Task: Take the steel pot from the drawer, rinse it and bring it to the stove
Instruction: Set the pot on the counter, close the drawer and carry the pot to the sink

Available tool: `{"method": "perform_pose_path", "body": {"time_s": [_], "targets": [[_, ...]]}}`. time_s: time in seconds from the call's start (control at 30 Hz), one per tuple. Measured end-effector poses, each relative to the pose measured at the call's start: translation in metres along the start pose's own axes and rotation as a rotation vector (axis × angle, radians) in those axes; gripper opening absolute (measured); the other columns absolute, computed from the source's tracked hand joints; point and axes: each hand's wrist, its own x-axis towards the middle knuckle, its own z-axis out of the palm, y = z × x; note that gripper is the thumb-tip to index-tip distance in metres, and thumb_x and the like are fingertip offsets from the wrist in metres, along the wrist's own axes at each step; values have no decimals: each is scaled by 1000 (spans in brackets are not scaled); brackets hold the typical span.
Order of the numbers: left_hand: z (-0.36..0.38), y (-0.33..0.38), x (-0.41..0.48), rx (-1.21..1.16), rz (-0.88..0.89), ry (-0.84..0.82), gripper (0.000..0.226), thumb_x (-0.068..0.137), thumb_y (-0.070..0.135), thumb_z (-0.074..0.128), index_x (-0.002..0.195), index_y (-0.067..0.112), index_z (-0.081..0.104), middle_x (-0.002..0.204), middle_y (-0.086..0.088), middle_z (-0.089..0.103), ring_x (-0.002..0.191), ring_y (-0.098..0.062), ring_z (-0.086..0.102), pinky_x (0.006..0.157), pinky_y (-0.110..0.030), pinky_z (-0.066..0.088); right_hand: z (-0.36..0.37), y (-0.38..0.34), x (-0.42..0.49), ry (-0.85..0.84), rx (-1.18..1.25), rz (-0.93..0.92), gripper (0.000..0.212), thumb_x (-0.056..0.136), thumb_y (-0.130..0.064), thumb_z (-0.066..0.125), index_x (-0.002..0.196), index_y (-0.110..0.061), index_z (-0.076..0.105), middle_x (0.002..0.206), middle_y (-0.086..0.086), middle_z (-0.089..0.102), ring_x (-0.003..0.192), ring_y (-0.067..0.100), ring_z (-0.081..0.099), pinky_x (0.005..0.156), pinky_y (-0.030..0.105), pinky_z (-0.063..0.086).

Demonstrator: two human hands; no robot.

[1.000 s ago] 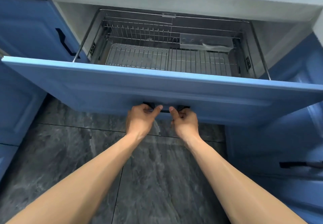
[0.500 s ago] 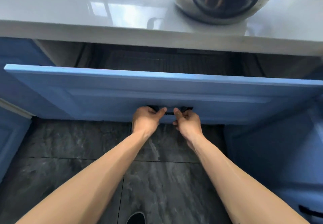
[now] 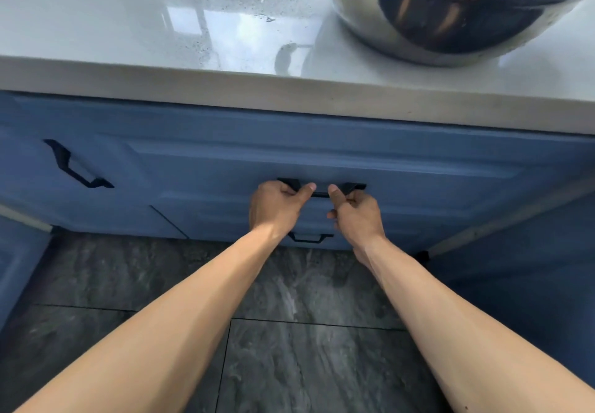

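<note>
The shiny steel pot (image 3: 450,10) stands on the pale countertop (image 3: 161,26) at the upper right, partly cut off by the frame's top edge. Below it the blue drawer (image 3: 322,158) sits flush with the cabinet front, its inside hidden. My left hand (image 3: 277,206) and my right hand (image 3: 357,216) are side by side on the drawer's black handle (image 3: 322,188), fingers curled around it, thumbs nearly touching.
Water drops speckle the countertop left of the pot. A second black handle (image 3: 75,166) is on the blue cabinet front at left, and a smaller one (image 3: 310,238) on the drawer below my hands. Grey marbled floor tiles (image 3: 289,348) lie underneath. Another blue cabinet (image 3: 531,267) flanks the right.
The drawer has slid from wide open to fully closed, both hands staying on its handle. The view has risen, bringing the countertop and pot into sight.
</note>
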Motion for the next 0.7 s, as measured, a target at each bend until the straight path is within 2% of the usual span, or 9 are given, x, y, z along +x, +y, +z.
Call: {"method": "perform_pose_path", "body": {"time_s": [0.23, 0.4, 0.47, 0.53, 0.63, 0.7], "targets": [[1, 1, 10, 4, 7, 6, 58, 71, 77, 76, 76, 19, 76, 76, 6, 81, 75, -19, 79, 77, -43, 65, 2, -5, 8, -4, -26, -25, 37, 98, -47, 69, 93, -11, 63, 80, 3, 70, 69, 9, 69, 87, 45, 61], [0, 2, 7, 89, 36, 20, 57, 78, 77, 74, 81, 20, 74, 79, 5, 81, 78, -21, 78, 78, -42, 64, 1, -3, 10, 9, -87, -34, 44, 98, -51, 67, 94, -8, 64, 81, 3, 71, 78, 19, 73, 86, 47, 63], [-2, 4, 5, 173, 57, 3, 56, 87, 75, 69, 88, 19, 71, 85, 0, 80, 83, -25, 78, 80, -41, 62, 1, -5, 11, 4, -139, -19, 47, 98, -55, 65, 88, -9, 61, 79, 4, 70, 82, 25, 74, 85, 49, 63], [-7, 8, -2, 300, 84, -39, 58, 93, 76, 59, 102, 20, 69, 101, -5, 79, 98, -31, 75, 87, -45, 61, -1, -11, 10, -14, -225, -11, 49, 98, -58, 61, 91, -10, 63, 87, 6, 73, 87, 28, 75, 86, 49, 63], [-27, 19, -19, 415, 80, -35, 72, 94, 82, 51, 135, 24, 64, 127, -6, 75, 119, -34, 69, 96, -47, 58, -16, -27, -5, -44, -418, -56, 49, 102, -57, 54, 109, -11, 69, 102, 6, 74, 92, 22, 68, 79, 34, 53], [-43, 27, -36, 461, 114, -25, 79, 91, 87, 47, 141, 27, 58, 128, -5, 74, 120, -34, 68, 95, -47, 58, -31, -41, -22, -61, -525, -106, 50, 103, -58, 51, 122, -13, 65, 110, 7, 72, 99, 24, 65, 76, 32, 46]]}}
